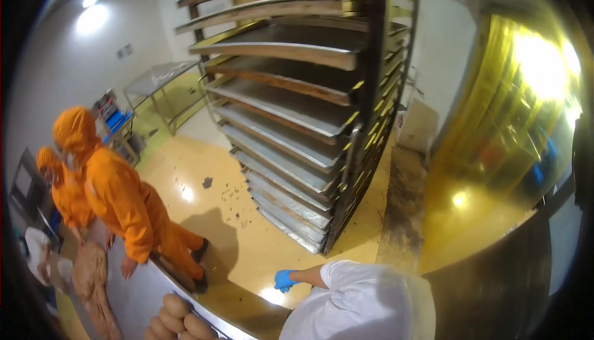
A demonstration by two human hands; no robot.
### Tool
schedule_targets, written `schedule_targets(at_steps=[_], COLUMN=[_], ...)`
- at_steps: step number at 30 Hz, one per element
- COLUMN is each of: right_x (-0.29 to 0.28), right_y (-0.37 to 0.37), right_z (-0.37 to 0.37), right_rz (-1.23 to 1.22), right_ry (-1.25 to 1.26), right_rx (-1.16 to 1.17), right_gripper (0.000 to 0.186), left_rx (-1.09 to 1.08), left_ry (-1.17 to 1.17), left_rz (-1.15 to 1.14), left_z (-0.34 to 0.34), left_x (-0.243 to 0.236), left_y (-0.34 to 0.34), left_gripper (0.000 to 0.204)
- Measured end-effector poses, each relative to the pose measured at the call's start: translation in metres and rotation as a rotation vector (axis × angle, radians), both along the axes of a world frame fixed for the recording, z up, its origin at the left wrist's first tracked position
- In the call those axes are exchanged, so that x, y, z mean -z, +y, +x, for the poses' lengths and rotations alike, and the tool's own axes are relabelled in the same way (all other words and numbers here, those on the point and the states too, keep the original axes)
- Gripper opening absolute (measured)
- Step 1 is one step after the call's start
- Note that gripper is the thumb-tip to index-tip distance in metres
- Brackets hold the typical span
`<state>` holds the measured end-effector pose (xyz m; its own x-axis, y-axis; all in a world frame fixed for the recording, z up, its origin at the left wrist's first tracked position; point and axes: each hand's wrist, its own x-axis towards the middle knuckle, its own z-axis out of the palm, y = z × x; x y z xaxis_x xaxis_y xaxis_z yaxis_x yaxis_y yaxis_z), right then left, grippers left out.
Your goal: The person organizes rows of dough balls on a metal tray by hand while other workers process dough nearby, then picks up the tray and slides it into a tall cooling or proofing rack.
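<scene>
Neither my left hand nor my right hand shows in the head view, so what they hold cannot be seen. At the lower edge, a pile of round, light-brown dough balls (176,321) rests on a metal worktable (133,300). A long, large mass of brown dough (93,284) lies farther left on the same table. Close by at the lower middle is a co-worker in a white short-sleeved shirt (359,303). That person's blue-gloved hand (284,280) hangs over the floor, its fingers seeming curled.
A tall rack (365,123) of metal trays (284,92) stands ahead. Two people in orange coveralls (120,185) are at the table's left, near another person in white (37,250). Yellow strip curtains (495,136) hang right. A side table (158,77) stands behind; dark scraps (207,183) litter the floor.
</scene>
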<state>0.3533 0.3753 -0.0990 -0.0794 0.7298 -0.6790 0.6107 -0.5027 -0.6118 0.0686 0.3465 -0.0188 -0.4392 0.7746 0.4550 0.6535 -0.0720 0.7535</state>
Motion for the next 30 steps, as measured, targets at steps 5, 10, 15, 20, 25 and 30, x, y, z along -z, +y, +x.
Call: schedule_targets(at_steps=[5, 10, 15, 20, 25, 30], right_x=[-0.029, -0.236, -0.469, -0.49, -0.479, -0.463], right_y=[-0.069, -0.108, -0.186, -0.18, -0.121, -0.087], right_z=[0.014, 0.023, 0.027, -0.035, -0.088, -0.145], right_rz=[0.054, 0.45, 1.314, 1.558, 1.471, 1.425], right_ry=[0.364, 0.893, 0.618, 0.982, 1.274, 1.545], right_rx=[0.084, -0.196, -0.657, -0.605, -0.951, -1.054], right_gripper=[0.023, 0.022, 0.028, 0.021, 0.015, 0.014], left_rx=[0.008, -0.388, -0.721, -1.057, -1.192, -1.165], left_ry=[0.011, 0.184, 0.258, 0.195, 0.157, 0.077], left_rz=[-0.01, -0.24, -0.505, -0.633, -0.72, -0.696], left_z=[0.018, -0.026, -0.039, -0.036, -0.034, -0.033], left_x=[-0.003, 0.025, 0.019, 0.021, 0.024, 0.009], left_y=[-0.026, -0.133, -0.231, -0.266, -0.278, -0.266], left_gripper=[0.061, 0.062, 0.064, 0.065, 0.067, 0.067])
